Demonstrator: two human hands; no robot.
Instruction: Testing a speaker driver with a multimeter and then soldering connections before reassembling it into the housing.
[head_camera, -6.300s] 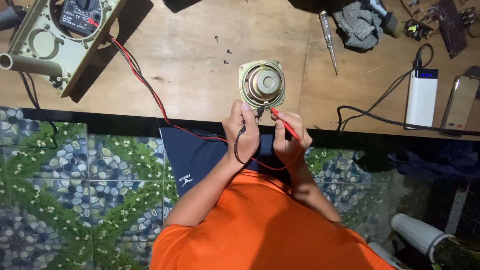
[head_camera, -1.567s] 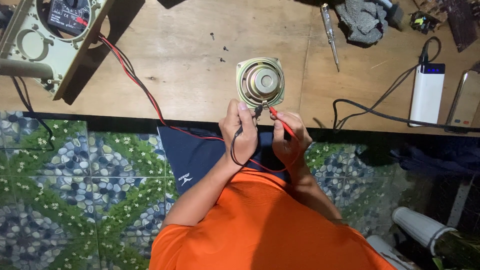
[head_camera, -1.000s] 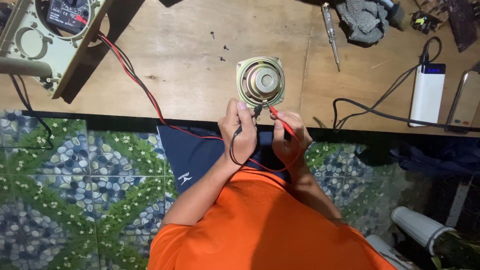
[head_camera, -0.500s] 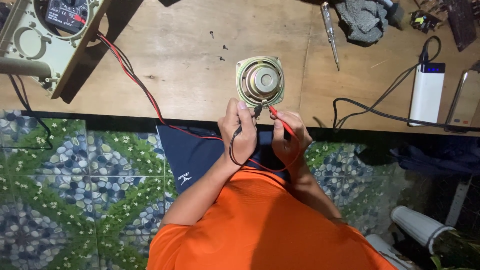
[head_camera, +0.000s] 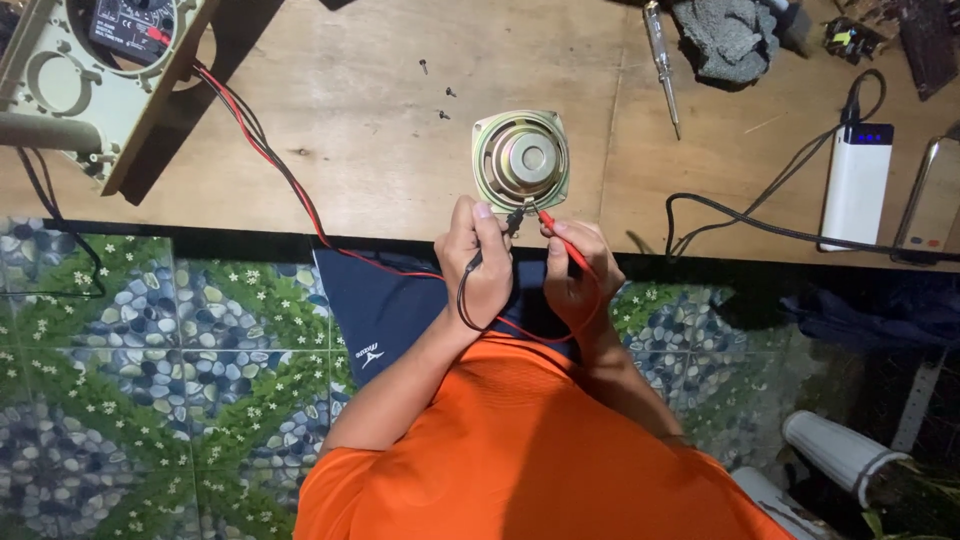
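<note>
Wooden bench (head_camera: 380, 130) up top, bare planks with a seam running just right of the speaker, and below its edge a floor (head_camera: 150, 350) of pebble-and-flower tiles in blue and green. The person in orange leans in from below, a dark navy cloth (head_camera: 390, 300) across the lap.

Dead centre, the speaker (head_camera: 520, 160) lies magnet-up on the bench, right at the near edge. The left hand (head_camera: 478, 262) is clenched on the black probe (head_camera: 512, 220), tip at the speaker's lower rim. The right hand (head_camera: 580, 270) grips the red probe (head_camera: 560, 236), its tip touching the same rim just beside the black one. Both hands sit directly below the speaker, close together but apart.

From the hands, red and black leads (head_camera: 270, 160) run up-left across the bench to a meter (head_camera: 130, 20) resting in a pale plastic housing (head_camera: 70, 90) at the far left. 3 small screws (head_camera: 440, 95) lie above-left of the speaker. Up-right of the grip, a screwdriver (head_camera: 662, 60) and a grey rag (head_camera: 728, 35). Farther right, a white power bank (head_camera: 852, 185) with blue lights, its black cable (head_camera: 740, 220) looping back toward the right hand along the bench edge. Nothing lies between the probes and the speaker.
</note>
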